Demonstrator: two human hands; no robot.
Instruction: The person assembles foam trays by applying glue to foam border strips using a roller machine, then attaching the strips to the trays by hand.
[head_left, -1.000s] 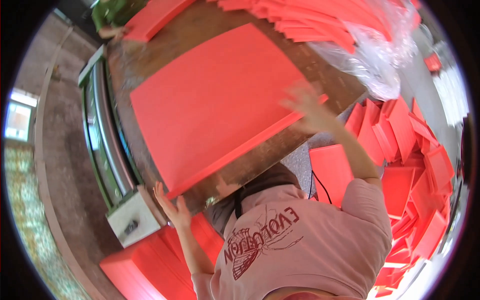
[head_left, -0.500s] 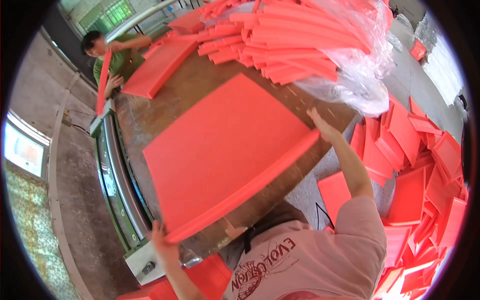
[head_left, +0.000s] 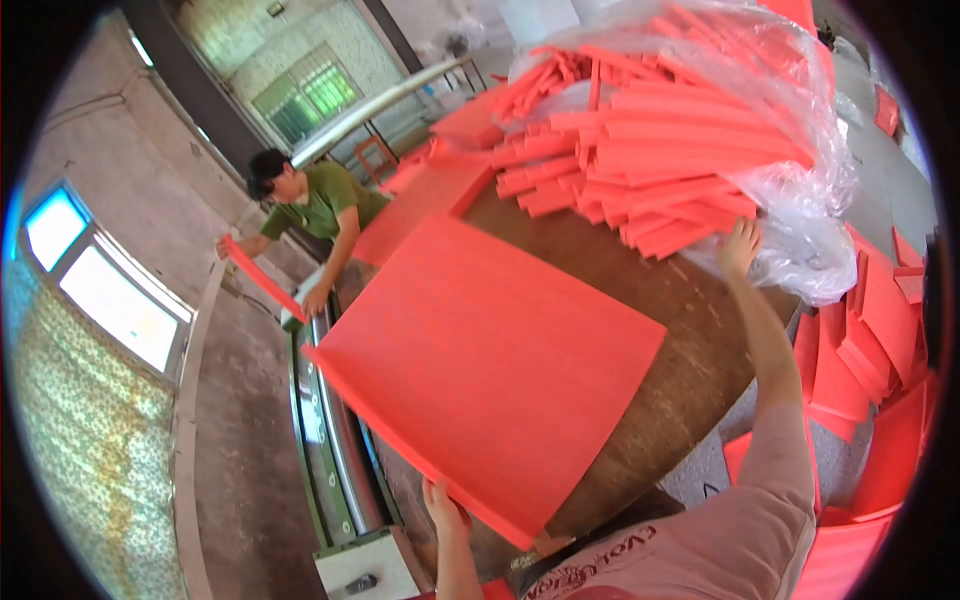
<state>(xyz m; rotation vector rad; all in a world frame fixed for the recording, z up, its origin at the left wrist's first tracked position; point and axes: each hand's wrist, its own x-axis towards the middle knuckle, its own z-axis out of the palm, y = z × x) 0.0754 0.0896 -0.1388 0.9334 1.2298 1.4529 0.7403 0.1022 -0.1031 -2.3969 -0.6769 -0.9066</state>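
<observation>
A large red foam sheet lies aslant on the brown table, with a thick raised strip along its left-hand edge, beside the metal roller. My left hand grips this edge near the lower corner, its fingertips against the foam. Away from the sheet, my right hand reaches out to the far right, fingers apart, at the ends of a heap of red foam strips. Whether its fingertips touch a strip is hard to tell. Clear plastic film hangs around the heap.
Across the table at left, a co-worker in a green shirt holds a narrow red strip over the roller machine. More red sheets lie by them. Several red foam pieces are piled on the floor at right.
The sheet has turned, so its thick edge now faces the roller. My right hand has let go of it and moved toward the strips. The co-worker's strip has swung down over the roller.
</observation>
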